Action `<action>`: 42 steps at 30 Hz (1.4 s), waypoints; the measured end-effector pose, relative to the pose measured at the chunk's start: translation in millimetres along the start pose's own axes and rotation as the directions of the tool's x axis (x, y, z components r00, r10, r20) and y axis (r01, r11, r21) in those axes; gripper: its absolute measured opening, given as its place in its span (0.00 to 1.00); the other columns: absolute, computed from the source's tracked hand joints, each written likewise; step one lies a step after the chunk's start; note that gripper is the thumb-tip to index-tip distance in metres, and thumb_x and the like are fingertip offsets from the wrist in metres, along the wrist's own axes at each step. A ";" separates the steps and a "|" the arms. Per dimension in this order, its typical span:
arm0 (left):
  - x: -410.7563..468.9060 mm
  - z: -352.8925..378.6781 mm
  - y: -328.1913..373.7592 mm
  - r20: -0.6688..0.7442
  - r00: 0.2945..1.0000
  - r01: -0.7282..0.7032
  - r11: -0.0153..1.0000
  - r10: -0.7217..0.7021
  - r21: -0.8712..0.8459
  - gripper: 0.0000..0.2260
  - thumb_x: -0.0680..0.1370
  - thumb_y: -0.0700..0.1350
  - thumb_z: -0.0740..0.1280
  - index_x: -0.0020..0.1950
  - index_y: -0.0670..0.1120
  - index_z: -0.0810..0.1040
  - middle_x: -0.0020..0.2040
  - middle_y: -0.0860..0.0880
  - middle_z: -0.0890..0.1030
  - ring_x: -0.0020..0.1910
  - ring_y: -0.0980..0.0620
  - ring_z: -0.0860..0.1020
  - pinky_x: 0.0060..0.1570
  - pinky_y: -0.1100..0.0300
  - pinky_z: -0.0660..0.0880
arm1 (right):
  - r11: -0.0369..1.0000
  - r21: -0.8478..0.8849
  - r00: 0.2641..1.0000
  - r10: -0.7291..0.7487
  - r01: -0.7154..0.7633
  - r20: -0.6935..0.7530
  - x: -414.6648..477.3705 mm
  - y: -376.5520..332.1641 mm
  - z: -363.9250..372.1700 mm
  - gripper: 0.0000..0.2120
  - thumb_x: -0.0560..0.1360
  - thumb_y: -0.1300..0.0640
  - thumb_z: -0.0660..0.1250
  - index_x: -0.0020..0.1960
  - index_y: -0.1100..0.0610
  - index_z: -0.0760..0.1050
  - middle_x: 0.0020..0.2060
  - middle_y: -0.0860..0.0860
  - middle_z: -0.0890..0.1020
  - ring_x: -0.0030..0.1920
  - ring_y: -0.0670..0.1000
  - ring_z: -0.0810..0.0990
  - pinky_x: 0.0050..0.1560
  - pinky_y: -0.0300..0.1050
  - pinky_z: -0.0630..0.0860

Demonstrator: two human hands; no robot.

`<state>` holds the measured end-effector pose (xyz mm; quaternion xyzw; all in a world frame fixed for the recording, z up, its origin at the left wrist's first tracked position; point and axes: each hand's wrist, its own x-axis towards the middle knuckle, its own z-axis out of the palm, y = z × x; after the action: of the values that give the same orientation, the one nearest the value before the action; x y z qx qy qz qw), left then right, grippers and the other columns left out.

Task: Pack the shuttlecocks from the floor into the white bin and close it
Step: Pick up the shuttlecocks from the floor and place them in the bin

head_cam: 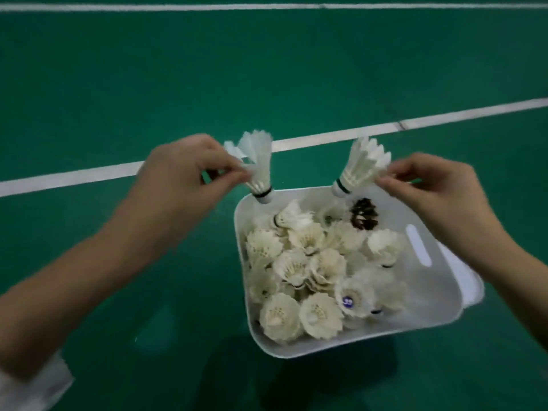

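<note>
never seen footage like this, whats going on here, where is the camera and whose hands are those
There is no machine: these are a person's two bare hands, filmed by one wide-angle camera worn on their head, looking forward and down. The surface is a green court floor with white lines. On it stands the white bin, open and holding many white shuttlecocks plus one dark shuttlecock. The left hand pinches the left shuttlecock by its feathers. The right hand pinches the right shuttlecock likewise, both cork-down above the bin's far rim.
</note>
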<state>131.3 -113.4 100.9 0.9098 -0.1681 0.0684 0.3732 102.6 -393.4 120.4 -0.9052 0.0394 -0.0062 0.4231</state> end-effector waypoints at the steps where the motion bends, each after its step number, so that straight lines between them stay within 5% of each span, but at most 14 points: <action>1: 1.8 7.7 15.1 0.047 0.998 -0.040 0.999 0.040 0.000 0.06 0.72 0.49 0.69 0.45 0.49 0.83 0.39 0.53 0.78 0.34 0.59 0.73 0.37 0.71 0.67 | 0.999 -0.029 0.999 0.037 -0.037 -0.005 -13.5 9.8 -8.6 0.03 0.72 0.55 0.70 0.40 0.50 0.79 0.37 0.46 0.83 0.38 0.42 0.80 0.43 0.36 0.76; 3: 0.6 30.6 39.3 0.155 0.983 -0.097 0.995 0.095 0.004 0.07 0.73 0.50 0.68 0.44 0.49 0.83 0.39 0.54 0.76 0.35 0.62 0.72 0.37 0.71 0.67 | 0.989 -0.108 0.995 0.098 -0.099 -0.014 -34.7 31.8 -19.6 0.04 0.72 0.55 0.71 0.39 0.48 0.78 0.37 0.44 0.82 0.39 0.42 0.80 0.40 0.33 0.75; 7: -12.5 87.4 72.2 0.287 0.950 -0.138 0.990 0.126 0.022 0.07 0.74 0.51 0.65 0.46 0.50 0.81 0.42 0.55 0.75 0.39 0.58 0.71 0.41 0.60 0.71 | 0.932 -0.329 0.988 0.154 -0.156 -0.031 -59.3 76.2 -31.1 0.05 0.72 0.55 0.70 0.38 0.49 0.77 0.41 0.46 0.82 0.43 0.51 0.80 0.45 0.48 0.75; 13: -28.6 167.5 97.1 0.224 0.968 -0.129 0.990 0.112 0.064 0.05 0.76 0.46 0.66 0.45 0.46 0.79 0.43 0.52 0.77 0.45 0.51 0.74 0.43 0.54 0.73 | 0.842 -0.503 0.973 0.229 -0.196 0.004 -74.1 111.6 -38.5 0.03 0.73 0.54 0.68 0.43 0.51 0.79 0.39 0.46 0.78 0.43 0.49 0.74 0.40 0.41 0.62; 16: -35.0 192.2 95.7 0.213 0.976 -0.068 0.991 0.041 0.117 0.07 0.77 0.47 0.63 0.47 0.46 0.80 0.45 0.51 0.79 0.47 0.51 0.74 0.43 0.61 0.68 | 0.797 -0.577 0.969 0.244 -0.179 0.037 -73.3 120.8 -35.2 0.06 0.75 0.54 0.65 0.47 0.53 0.80 0.45 0.48 0.81 0.50 0.51 0.76 0.42 0.41 0.63; 23: -41.8 201.7 82.2 0.363 0.931 -0.199 0.898 0.047 0.393 0.03 0.67 0.40 0.75 0.37 0.47 0.82 0.33 0.52 0.79 0.34 0.52 0.74 0.31 0.62 0.66 | 0.755 -0.639 0.951 0.285 -0.147 0.119 -68.2 130.6 -22.8 0.09 0.74 0.59 0.62 0.48 0.53 0.80 0.48 0.51 0.82 0.52 0.54 0.76 0.47 0.47 0.74; 27: -47.2 208.8 77.2 0.476 0.878 -0.218 0.926 0.048 0.309 0.10 0.79 0.48 0.60 0.53 0.49 0.80 0.48 0.53 0.79 0.48 0.52 0.70 0.47 0.60 0.69 | 0.753 -0.646 0.945 0.289 -0.125 0.154 -64.6 136.5 -12.3 0.10 0.74 0.59 0.61 0.49 0.55 0.81 0.49 0.52 0.82 0.52 0.55 0.77 0.50 0.49 0.76; 31: -47.3 215.7 73.3 0.513 0.858 -0.110 0.961 -0.038 0.255 0.11 0.78 0.50 0.61 0.57 0.50 0.79 0.53 0.54 0.78 0.52 0.54 0.70 0.56 0.60 0.67 | 0.742 -0.661 0.940 0.295 -0.113 0.170 -61.8 142.2 -5.6 0.10 0.75 0.59 0.61 0.49 0.56 0.81 0.48 0.53 0.82 0.51 0.55 0.77 0.48 0.47 0.76; 38: -45.1 210.7 81.2 0.529 0.847 -0.102 0.960 -0.053 0.260 0.14 0.77 0.51 0.63 0.61 0.50 0.76 0.56 0.53 0.76 0.56 0.53 0.70 0.56 0.59 0.68 | 0.598 -0.801 0.857 0.391 0.041 0.335 -60.7 150.5 4.8 0.10 0.78 0.54 0.58 0.51 0.57 0.76 0.46 0.54 0.78 0.48 0.56 0.75 0.42 0.45 0.69; 42: -43.3 195.6 93.9 0.541 0.839 -0.087 0.968 -0.056 0.236 0.13 0.78 0.51 0.61 0.61 0.52 0.75 0.56 0.55 0.75 0.56 0.55 0.71 0.53 0.59 0.70 | 0.724 -0.689 0.904 0.272 0.034 0.330 -69.1 149.5 -4.9 0.15 0.79 0.51 0.57 0.62 0.55 0.72 0.57 0.52 0.76 0.55 0.56 0.77 0.49 0.48 0.74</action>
<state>57.1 -302.2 12.4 0.9301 -0.2643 -0.1685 0.1916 23.6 -487.4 10.4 -0.9722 0.0089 0.2259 0.0605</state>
